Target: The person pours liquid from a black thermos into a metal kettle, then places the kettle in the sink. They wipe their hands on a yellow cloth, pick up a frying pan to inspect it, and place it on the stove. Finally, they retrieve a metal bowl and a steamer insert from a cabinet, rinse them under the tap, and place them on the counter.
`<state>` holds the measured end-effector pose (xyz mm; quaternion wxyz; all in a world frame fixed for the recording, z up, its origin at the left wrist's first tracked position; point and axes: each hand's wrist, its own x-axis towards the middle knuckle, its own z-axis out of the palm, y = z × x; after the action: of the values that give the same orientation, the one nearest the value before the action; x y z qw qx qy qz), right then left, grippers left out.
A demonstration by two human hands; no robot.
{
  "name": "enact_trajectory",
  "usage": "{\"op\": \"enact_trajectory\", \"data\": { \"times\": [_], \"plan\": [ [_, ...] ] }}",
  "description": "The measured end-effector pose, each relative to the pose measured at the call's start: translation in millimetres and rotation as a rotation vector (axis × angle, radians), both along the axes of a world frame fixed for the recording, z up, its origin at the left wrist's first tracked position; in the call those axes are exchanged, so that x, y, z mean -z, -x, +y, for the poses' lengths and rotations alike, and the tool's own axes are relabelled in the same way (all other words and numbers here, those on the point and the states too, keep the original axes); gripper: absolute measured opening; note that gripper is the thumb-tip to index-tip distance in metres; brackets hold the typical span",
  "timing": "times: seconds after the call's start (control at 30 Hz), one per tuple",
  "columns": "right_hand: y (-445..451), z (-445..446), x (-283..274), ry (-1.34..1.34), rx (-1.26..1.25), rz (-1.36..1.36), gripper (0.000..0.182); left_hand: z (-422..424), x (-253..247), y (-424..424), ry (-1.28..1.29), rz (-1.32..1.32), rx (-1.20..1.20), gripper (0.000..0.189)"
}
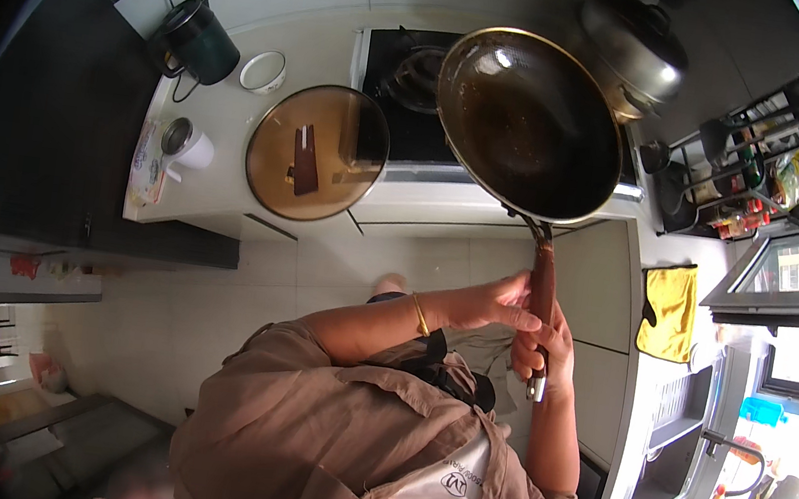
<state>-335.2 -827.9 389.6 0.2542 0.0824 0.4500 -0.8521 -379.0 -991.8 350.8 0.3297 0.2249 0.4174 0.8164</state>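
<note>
A dark wok (526, 122) with a brownish, shiny inside is held over the right part of a black gas cooktop (404, 129). Its long reddish-brown handle (545, 269) points back towards my body. My right hand (554, 349) is wrapped around the handle near its metal-tipped end. Just farther up, my left hand (502, 302), with a gold bracelet at the wrist, also holds the handle; part of its fingers is hidden behind it. Left of the cooktop, a round glass lid (315, 170) with a brown upright handle lies on the counter.
A dark kettle (203, 42), a white bowl (264, 73) and a white mug (190, 145) stand on the left counter. A lidded steel pot (626, 52) sits behind the wok. To the right are a seasoning rack (733, 161), a yellow cloth (668, 309) and a sink (671, 456).
</note>
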Motion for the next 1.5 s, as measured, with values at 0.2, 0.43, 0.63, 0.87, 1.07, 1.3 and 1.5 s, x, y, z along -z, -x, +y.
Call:
{"op": "enact_trajectory", "data": {
  "times": [0.2,0.43,0.63,0.87,1.07,1.3,1.5],
  "plan": [
    [98,-82,6,0.016,-0.059,-0.006,0.035,-75,6,85,0.048,-0.023,-0.129,0.076],
    [173,-145,24,0.095,-0.121,-0.069,0.035,-132,29,144,0.096,-0.092,-0.293,0.067],
    [207,-172,38,0.099,-0.141,-0.080,0.034,-154,45,172,0.109,-0.099,-0.373,0.064],
    [221,-188,52,0.102,-0.154,-0.116,0.038,-170,61,185,0.090,-0.119,-0.380,0.059],
    [217,-194,61,0.102,-0.153,-0.111,0.048,-177,64,182,0.117,-0.146,-0.395,0.056],
    [213,-198,64,0.037,-0.108,-0.006,0.033,-183,59,178,0.156,-0.165,-0.317,0.061],
    [207,-194,68,0.013,-0.104,-0.012,0.030,-178,75,171,0.068,-0.248,-0.352,0.057]
  ]
}}
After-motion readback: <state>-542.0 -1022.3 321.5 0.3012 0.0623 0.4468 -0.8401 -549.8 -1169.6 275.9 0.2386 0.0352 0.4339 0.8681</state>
